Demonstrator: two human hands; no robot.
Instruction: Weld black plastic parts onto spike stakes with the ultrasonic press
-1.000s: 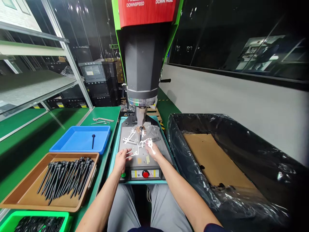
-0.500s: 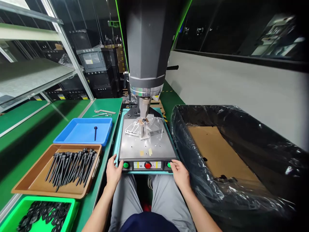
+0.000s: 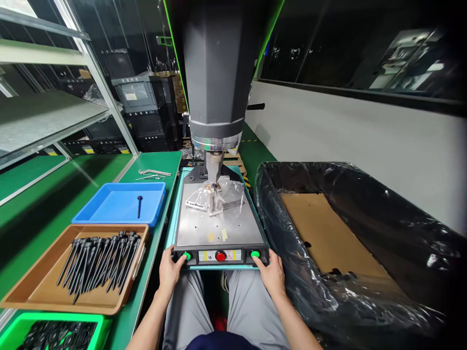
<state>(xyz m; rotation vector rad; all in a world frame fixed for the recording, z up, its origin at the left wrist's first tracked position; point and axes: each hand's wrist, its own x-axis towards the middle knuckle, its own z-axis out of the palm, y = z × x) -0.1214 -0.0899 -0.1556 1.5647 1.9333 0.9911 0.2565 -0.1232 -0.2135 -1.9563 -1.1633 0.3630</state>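
Head view: left hand (image 3: 170, 272) has its thumb on the left button (image 3: 187, 255), and right hand (image 3: 272, 274) has its thumb on the right button (image 3: 255, 253) (both buttons are green). On both hands the other fingers drop below the panel's front edge, so I can't tell if they're curled tight or loose. A red button (image 3: 220, 255) sits between the two green ones.

Just behind the panel is the steel plate (image 3: 219, 226). At its far end there's a small jig (image 3: 213, 197) under crinkly clear film, right below the horn (image 3: 214, 165) of the big grey press (image 3: 215, 73). Can't tell if the horn touches it.

On the green counter (image 3: 156, 233) to the left there's a brown tray (image 3: 40, 287) full of black pins (image 3: 102, 257). Behind it is a blue tray (image 3: 109, 204) holding a single pin (image 3: 139, 205). There's also a green bin (image 3: 9, 330) of black parts at the near corner, and a wrench (image 3: 155, 172) further back.

Right of the press stands a box (image 3: 365, 204) lined with a black bag, with cardboard (image 3: 321, 233) showing at the bottom.
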